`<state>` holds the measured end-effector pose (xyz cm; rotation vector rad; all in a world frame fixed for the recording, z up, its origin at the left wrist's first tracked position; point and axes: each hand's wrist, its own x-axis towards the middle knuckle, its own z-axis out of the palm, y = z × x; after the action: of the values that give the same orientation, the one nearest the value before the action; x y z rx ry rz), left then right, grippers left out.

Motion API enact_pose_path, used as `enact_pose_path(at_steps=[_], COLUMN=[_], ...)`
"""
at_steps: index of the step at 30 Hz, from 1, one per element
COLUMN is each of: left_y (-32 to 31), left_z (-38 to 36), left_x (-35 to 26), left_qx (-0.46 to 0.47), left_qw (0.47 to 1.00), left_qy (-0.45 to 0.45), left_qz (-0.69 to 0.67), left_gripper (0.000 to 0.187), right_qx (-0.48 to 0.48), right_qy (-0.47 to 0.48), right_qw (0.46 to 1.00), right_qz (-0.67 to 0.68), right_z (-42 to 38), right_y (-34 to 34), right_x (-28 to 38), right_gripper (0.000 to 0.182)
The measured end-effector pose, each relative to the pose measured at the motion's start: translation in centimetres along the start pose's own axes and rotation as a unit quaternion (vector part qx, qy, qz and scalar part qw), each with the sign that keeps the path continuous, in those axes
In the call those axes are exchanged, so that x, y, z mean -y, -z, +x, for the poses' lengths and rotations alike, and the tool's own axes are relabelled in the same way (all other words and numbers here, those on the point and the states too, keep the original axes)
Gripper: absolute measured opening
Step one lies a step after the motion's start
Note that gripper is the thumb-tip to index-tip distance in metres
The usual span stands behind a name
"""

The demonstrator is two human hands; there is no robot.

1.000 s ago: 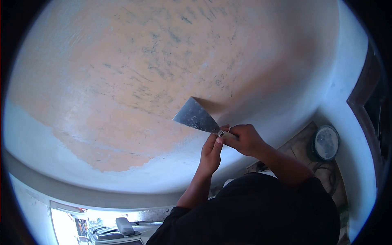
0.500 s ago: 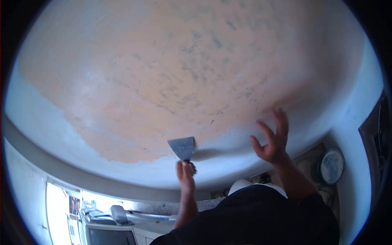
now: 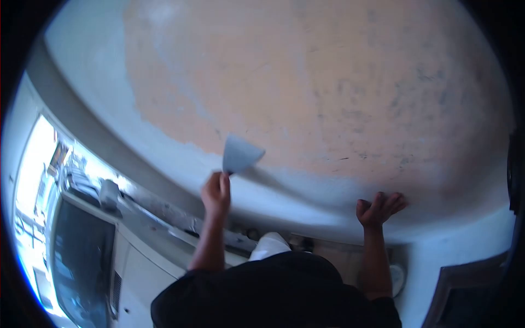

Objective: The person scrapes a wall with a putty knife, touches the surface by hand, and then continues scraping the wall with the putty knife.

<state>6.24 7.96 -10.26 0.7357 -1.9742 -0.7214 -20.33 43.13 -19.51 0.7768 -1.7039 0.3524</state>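
My left hand [image 3: 216, 192] is closed round the handle of a putty knife [image 3: 240, 153], its wide grey blade pointing up in front of the wall. The wall [image 3: 246, 98] has a large peach-coloured area with dark scuffs and a white band along its lower and left edges. The blade overlaps the border between the peach and the white. My right hand [image 3: 380, 209] is open with fingers spread, at the white lower part of the wall towards the right.
At the left a cabinet [image 3: 145, 270] with a dark glass panel [image 3: 82, 257] stands below a bright opening. A round bucket [image 3: 397, 277] sits on the floor behind my right forearm. A dark frame [image 3: 470, 279] is at the lower right.
My view has turned, so the wall appears swung round. The left hand has raised the putty knife up and left. The right hand has dropped lower and its fingers lean to the right.
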Motion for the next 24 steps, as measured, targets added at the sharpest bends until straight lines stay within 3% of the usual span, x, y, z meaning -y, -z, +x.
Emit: enact_pose_path(at_steps=[3,5,9,11,17,24], left_y=[3.4,4.1,5.6,7.2,5.3,7.1], left_z=[3.9,3.8,1.5,1.9,5.1,2.8], left_x=[-6.2,-6.2,3.8,5.4,-5.6,3.2], left_qx=[-0.013,-0.038,-0.098,-0.088,-0.078,-0.067], left_qw=[0.999,0.998,0.982,0.974,0.987,0.952], left_qy=[0.017,0.005,0.153,0.199,0.114,0.279], left_qz=[0.04,0.056,0.05,0.068,0.077,0.111], left_gripper=[0.027,0.03,0.038,0.038,0.048,0.058], right_qx=[-0.008,-0.018,0.003,0.025,0.029,0.075], right_qy=[0.014,0.028,0.022,0.032,0.033,-0.009], right_qw=[1.0,0.999,1.0,0.999,0.999,0.997], right_qz=[0.01,0.018,0.006,0.002,0.024,0.021], right_z=[0.6,0.5,-2.1,-2.6,-2.0,0.3], right_y=[0.4,0.1,0.1,0.2,0.3,3.4], right_x=[-0.2,-0.4,-1.2,-1.6,-1.9,-2.5], right_gripper=[0.075,0.074,0.076,0.076,0.075,0.089])
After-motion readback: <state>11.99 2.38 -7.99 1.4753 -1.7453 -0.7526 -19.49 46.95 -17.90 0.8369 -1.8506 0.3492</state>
